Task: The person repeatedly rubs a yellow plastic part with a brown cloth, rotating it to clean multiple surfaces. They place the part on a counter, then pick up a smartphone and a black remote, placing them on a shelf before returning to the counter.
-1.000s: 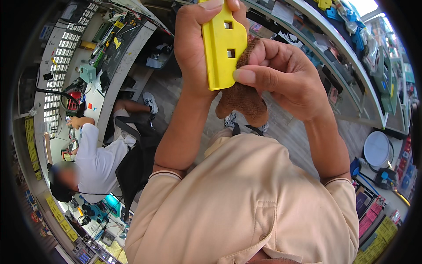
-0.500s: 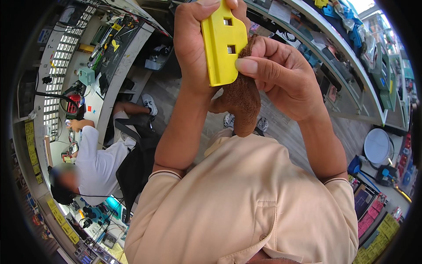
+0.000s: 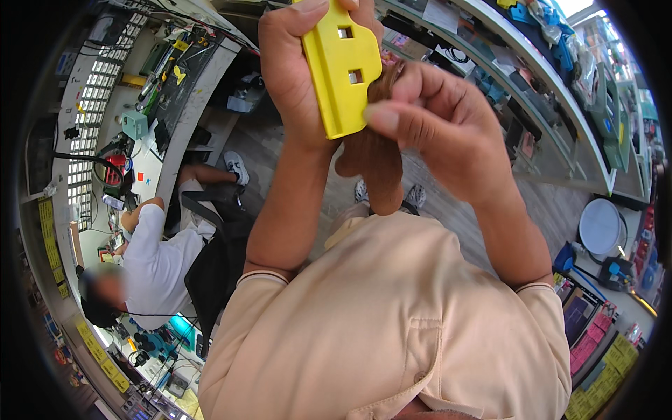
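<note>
My left hand [image 3: 288, 70] is closed around a flat yellow plastic piece [image 3: 337, 84] with two square holes, a raised strip along one side and a rounded corner. Behind it, a brown cloth [image 3: 378, 171] hangs down in folds over my chest. My right hand [image 3: 455, 129], a little blurred, has thumb and fingers curled around the upper part of this cloth, at the yellow piece's right edge. The thumb tip lies beside the piece's lower right corner. The far end of the piece and some left fingers are cut off by the top edge.
On the left a person in a white shirt [image 3: 164, 255] sits on a black chair [image 3: 222, 245] at a cluttered workbench [image 3: 147, 168]. Glass display shelves [image 3: 560, 133] run along the right. A round white disc [image 3: 599, 225] stands on a counter at far right.
My left hand and the yellow piece have shifted slightly left. My right hand has moved a little left and down along the piece's edge, and the cloth has swung left.
</note>
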The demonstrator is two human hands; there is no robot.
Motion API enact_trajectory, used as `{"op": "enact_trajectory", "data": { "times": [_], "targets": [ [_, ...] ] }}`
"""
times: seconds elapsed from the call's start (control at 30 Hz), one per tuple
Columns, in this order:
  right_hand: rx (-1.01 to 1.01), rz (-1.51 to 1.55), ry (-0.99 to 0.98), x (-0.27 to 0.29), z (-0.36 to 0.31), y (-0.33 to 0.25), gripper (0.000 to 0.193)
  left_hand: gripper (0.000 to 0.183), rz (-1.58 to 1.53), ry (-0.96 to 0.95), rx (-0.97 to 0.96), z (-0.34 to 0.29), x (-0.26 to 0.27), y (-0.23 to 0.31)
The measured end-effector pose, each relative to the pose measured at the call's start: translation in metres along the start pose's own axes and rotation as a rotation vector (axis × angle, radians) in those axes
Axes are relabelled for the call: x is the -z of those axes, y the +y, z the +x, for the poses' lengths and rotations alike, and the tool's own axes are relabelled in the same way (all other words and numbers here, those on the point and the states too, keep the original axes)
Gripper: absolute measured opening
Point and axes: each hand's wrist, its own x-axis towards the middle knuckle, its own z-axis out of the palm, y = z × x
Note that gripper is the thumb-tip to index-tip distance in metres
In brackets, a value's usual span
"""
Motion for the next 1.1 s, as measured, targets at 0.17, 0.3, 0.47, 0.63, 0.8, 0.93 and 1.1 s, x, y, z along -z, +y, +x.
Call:
{"op": "enact_trajectory", "data": {
  "times": [0.17, 0.3, 0.47, 0.63, 0.8, 0.93, 1.1],
  "targets": [
    [0.073, -0.07, 0.041, -0.008, -0.003, 0.003, 0.014, 0.03, 0.148, -0.067, -0.059, 0.007, 0.011, -0.001],
    [0.028, 0.032, 0.018, -0.012, -0.005, -0.003, 0.016, 0.03, 0.159, -0.09, -0.05, 0.007, 0.012, 0.002],
    [0.087, 0.047, 0.04, -0.016, -0.007, 0.002, 0.017, 0.031, 0.22, -0.057, -0.159, 0.007, 0.006, 0.0],
    [0.097, 0.072, 0.02, -0.006, -0.004, 0.006, 0.016, 0.03, 0.22, 0.012, -0.284, 0.01, 0.004, -0.013],
    [0.0, 0.116, 0.021, 0.004, -0.006, 0.002, 0.016, 0.03, 0.195, -0.14, -0.168, 0.012, 0.016, -0.003],
    [0.052, 0.058, 0.066, 0.001, -0.006, 0.002, 0.017, 0.031, 0.227, -0.064, -0.212, 0.013, -0.002, -0.01],
    [-0.013, 0.186, 0.014, 0.016, -0.009, -0.005, 0.017, 0.033, 0.148, -0.086, -0.219, 0.018, -0.016, -0.016]
  ]
}}
